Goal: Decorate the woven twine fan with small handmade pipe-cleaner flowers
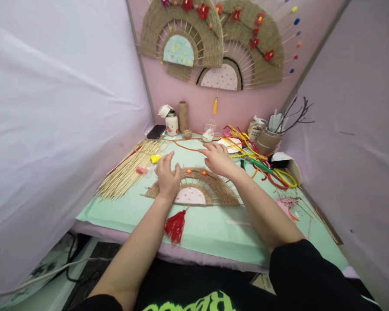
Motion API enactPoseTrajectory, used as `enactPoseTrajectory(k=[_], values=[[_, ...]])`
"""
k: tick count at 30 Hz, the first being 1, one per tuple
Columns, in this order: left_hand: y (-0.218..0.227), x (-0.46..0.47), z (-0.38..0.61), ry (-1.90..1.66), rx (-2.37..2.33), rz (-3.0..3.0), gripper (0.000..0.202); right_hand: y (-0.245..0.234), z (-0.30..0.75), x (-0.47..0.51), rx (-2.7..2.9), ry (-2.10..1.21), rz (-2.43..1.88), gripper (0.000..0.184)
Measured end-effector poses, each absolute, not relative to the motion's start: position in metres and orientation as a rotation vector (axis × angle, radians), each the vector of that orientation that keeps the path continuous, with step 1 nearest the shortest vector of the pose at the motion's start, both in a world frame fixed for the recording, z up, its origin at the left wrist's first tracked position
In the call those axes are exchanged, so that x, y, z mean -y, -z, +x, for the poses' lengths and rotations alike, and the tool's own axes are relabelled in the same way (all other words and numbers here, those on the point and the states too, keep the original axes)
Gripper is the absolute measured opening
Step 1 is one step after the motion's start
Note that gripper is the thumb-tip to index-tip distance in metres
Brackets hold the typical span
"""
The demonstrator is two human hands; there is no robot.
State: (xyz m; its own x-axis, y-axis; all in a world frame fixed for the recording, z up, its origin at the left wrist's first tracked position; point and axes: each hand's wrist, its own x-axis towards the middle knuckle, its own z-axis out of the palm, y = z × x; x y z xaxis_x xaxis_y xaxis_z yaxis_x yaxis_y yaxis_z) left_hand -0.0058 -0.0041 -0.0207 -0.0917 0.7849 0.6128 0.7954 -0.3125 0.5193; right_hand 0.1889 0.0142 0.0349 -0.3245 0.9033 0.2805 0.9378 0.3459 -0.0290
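Observation:
A twine-woven half-circle fan [225, 188] lies flat on the table, with small flowers on its upper band and a white, pink-dotted half-disc [191, 196] at its base. A red tassel [175, 226] hangs below its lower edge. My left hand [168, 177] is over the fan's left part, thumb and fingers apart and nothing seen in them; whether it touches the fan I cannot tell. Past the fan's top edge, my right hand [218, 160] stretches its fingers leftward, near an orange pipe cleaner [185, 147], and holds nothing visible.
Thin bamboo sticks [126, 170] spread at left beside yellow [155, 159] and pink [141, 170] lumps. Green-handled scissors [259, 165] and bright pipe cleaners [280, 178] lie at right. A jar [171, 124], a small white-filled cup [208, 134] and a twig pot [269, 140] stand behind.

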Motion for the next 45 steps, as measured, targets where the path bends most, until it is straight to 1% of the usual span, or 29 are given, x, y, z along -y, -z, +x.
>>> enactPoseTrajectory(k=[3, 7, 9, 12, 13, 14, 16, 17, 19, 21, 24, 29, 33, 37, 38, 40, 43, 45], values=[[0.014, 0.004, -0.01, 1.7, 1.713, -1.955, 0.038, -0.04, 0.193, -0.013, 2.345, 0.183, -1.64, 0.047], [0.007, 0.02, -0.01, 1.797, 1.551, -1.994, 0.02, -0.047, 0.198, -0.012, 2.311, 0.177, -1.626, 0.043], [0.008, 0.036, -0.012, 1.757, 1.453, -2.111, 0.022, -0.05, 0.201, -0.013, 2.288, 0.163, -1.615, 0.042], [0.015, 0.062, -0.018, 1.607, 1.309, -2.404, 0.035, -0.051, 0.206, -0.015, 2.261, 0.14, -1.595, 0.04], [0.018, 0.07, -0.02, 1.539, 1.285, -2.503, 0.035, -0.051, 0.207, -0.016, 2.255, 0.133, -1.59, 0.039], [0.022, 0.076, -0.021, 1.462, 1.267, -2.591, 0.032, -0.051, 0.208, -0.016, 2.25, 0.127, -1.588, 0.039], [0.03, 0.086, -0.024, 1.315, 1.245, -2.725, 0.018, -0.051, 0.208, -0.016, 2.25, 0.111, -1.588, 0.038], [0.033, 0.089, -0.024, 1.262, 1.232, -2.765, 0.015, -0.05, 0.208, -0.016, 2.256, 0.1, -1.589, 0.038], [0.039, 0.093, -0.024, 1.186, 1.185, -2.832, 0.02, -0.05, 0.208, -0.015, 2.273, 0.083, -1.605, 0.037], [0.043, 0.094, -0.024, 1.14, 1.124, -2.887, 0.019, -0.049, 0.207, -0.015, 2.293, 0.074, -1.632, 0.036], [0.045, 0.094, -0.026, 1.155, 1.086, -2.925, 0.019, -0.048, 0.206, -0.014, 2.326, 0.029, -1.649, 0.035], [0.044, 0.095, -0.028, 1.364, 1.068, -2.928, 0.02, -0.048, 0.213, 0.003, 2.306, -0.112, -1.602, 0.034], [0.04, 0.099, -0.032, 1.464, 1.083, -2.96, 0.028, -0.03, 0.22, 0.048, 2.024, -0.153, -1.599, 0.031], [0.022, 0.082, -0.061, 1.452, 1.166, -2.908, 0.034, 0.017, 0.217, 0.113, 1.736, 0.041, -1.524, 0.021], [0.017, 0.072, -0.073, 1.464, 1.242, -2.821, 0.034, 0.029, 0.214, 0.128, 1.737, 0.097, -1.509, 0.021], [0.008, 0.048, -0.1, 1.408, 1.538, -2.595, 0.035, 0.051, 0.209, 0.152, 1.779, 0.179, -1.547, 0.022], [0.007, 0.013, -0.134, 1.035, 1.985, -2.363, 0.047, 0.07, 0.202, 0.169, 1.754, 0.327, -1.641, 0.023], [0.012, -0.003, -0.146, 0.738, 2.148, -2.36, 0.056, 0.074, 0.2, 0.169, 1.758, 0.368, -1.709, 0.026]])
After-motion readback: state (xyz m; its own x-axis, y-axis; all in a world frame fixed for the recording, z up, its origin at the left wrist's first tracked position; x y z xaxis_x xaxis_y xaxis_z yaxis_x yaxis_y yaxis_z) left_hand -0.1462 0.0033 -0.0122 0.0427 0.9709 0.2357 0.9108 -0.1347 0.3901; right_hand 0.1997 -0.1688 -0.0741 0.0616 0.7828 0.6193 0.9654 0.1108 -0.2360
